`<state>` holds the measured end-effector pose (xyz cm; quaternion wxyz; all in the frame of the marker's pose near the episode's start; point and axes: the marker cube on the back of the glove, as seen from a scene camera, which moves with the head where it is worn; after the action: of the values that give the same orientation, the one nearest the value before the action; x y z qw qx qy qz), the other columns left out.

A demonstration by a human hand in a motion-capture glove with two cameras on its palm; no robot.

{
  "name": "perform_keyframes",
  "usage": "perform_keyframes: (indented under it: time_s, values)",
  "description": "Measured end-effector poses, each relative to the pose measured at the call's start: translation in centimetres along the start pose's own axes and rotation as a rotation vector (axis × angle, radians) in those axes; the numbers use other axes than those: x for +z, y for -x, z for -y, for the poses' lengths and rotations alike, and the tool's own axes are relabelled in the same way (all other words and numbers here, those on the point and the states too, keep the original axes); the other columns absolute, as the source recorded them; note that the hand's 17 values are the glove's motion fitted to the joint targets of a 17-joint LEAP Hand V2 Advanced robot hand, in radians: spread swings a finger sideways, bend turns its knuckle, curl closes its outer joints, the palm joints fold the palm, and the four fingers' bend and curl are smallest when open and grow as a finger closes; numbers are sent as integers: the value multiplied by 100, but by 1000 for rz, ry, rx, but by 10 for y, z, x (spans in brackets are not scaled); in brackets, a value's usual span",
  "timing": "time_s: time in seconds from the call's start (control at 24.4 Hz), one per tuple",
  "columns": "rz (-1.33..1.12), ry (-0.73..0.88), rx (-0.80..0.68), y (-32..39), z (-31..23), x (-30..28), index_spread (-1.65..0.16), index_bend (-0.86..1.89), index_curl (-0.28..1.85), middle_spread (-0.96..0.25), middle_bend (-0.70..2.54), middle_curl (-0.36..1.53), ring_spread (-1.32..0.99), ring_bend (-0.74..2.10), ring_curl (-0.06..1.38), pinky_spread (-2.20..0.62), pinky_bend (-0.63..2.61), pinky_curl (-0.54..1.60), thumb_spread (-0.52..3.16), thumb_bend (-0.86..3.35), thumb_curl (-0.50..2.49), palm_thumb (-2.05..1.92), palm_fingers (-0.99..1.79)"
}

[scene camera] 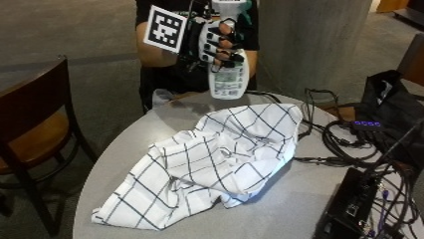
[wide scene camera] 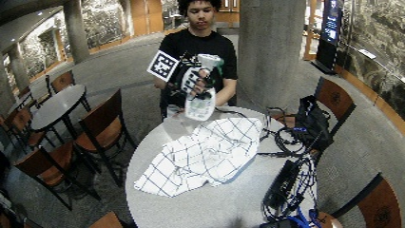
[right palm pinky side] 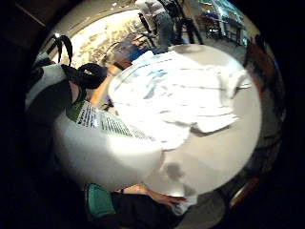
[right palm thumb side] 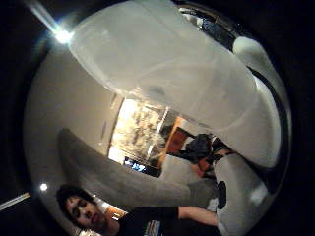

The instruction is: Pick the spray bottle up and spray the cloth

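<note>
White plastic spray bottle [scene camera: 228, 74] being held upright in curled black-gloved right hand [scene camera: 213, 42] | white black-checked cloth [scene camera: 218, 159] lying below-forward on grey round surface [scene camera: 285, 209]

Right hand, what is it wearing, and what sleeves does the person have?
The right hand wears a black glove with white blocks across the knuckles and fingers. The person wears a black short-sleeved T-shirt; the other hand is not clearly in view.
</note>
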<state>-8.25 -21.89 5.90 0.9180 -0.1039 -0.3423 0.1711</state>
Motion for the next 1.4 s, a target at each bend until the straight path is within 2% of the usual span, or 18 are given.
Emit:
perform_keyframes:
  time_s: [0.16,0.45,0.78,0.94,1.03,1.11,1.4]
  values:
    - [174,-36,-86,9,-23,56,-19,18,62,-12,46,53,-12,38,40,0,29,37,27,-4,77,104,119]
    - [207,-11,-89,0,-28,119,-18,18,61,-12,45,53,-11,37,40,1,29,37,30,-4,77,104,118]
    - [168,15,-106,-9,-33,156,-18,17,59,-11,45,53,-10,38,40,2,27,37,46,-5,73,98,118]
    - [124,49,-112,-13,-39,152,-18,17,58,-11,45,52,-10,37,40,2,25,36,59,-4,70,95,118]
    - [110,54,-118,-18,-46,140,-19,14,56,-10,41,51,-9,36,39,3,25,36,65,-4,67,93,106]
    - [89,25,-130,-26,-55,119,-20,3,52,-9,36,49,-8,34,40,6,30,38,71,-4,65,91,87]
    - [-191,-76,-169,-65,-95,35,-21,14,46,-7,35,48,-6,30,38,11,25,36,85,-3,59,86,87]
